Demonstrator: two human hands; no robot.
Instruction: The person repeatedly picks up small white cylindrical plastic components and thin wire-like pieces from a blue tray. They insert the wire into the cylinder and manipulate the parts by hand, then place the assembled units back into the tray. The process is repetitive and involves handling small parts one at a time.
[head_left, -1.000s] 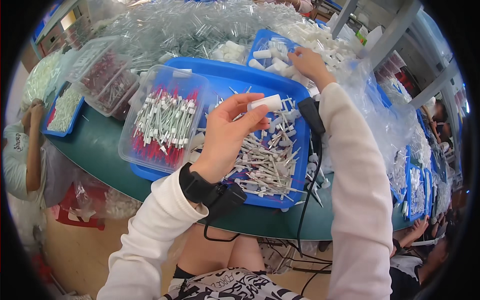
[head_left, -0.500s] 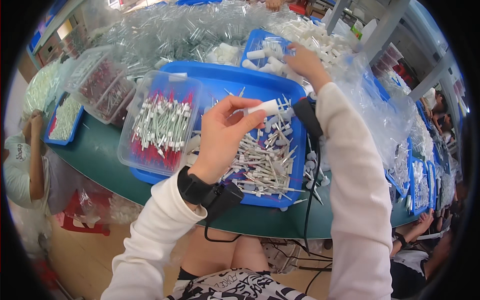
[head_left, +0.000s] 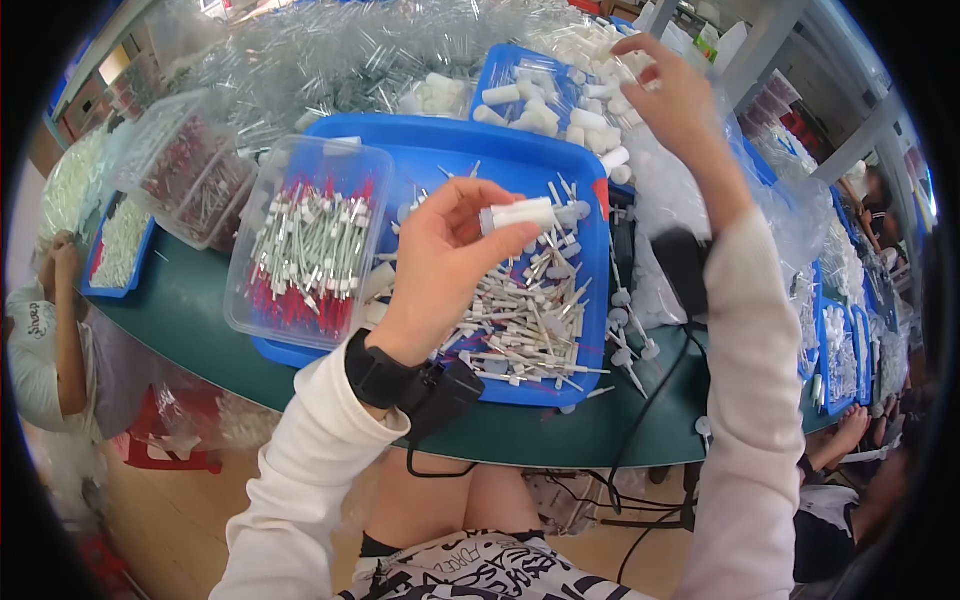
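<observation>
In my left hand (head_left: 455, 250) a short white plastic tube (head_left: 522, 214) is pinched between thumb and fingers, held above the large blue tray (head_left: 430, 135). A translucent end piece shows at the tube's left, close to my fingertips. Below it in the tray lies a heap of thin white-and-silver sticks with grey round caps (head_left: 530, 325). My right hand (head_left: 675, 95) is raised past the tray's far right corner, over a pile of white tubes (head_left: 590, 60). Its fingers are apart and curved, with nothing clearly held.
A clear plastic box (head_left: 235, 310) of white-and-red sticks rests on the big tray's left side. Behind stands a smaller blue tray (head_left: 490, 70) with white tubes. Clear bagged tubes (head_left: 330, 65) cover the back. A black cable (head_left: 655, 400) crosses the green table (head_left: 190, 320). Another person's hands (head_left: 62, 250) are at left.
My right hand has moved right and farther back, away from the small blue tray. My left hand still holds the white tube in nearly the same place.
</observation>
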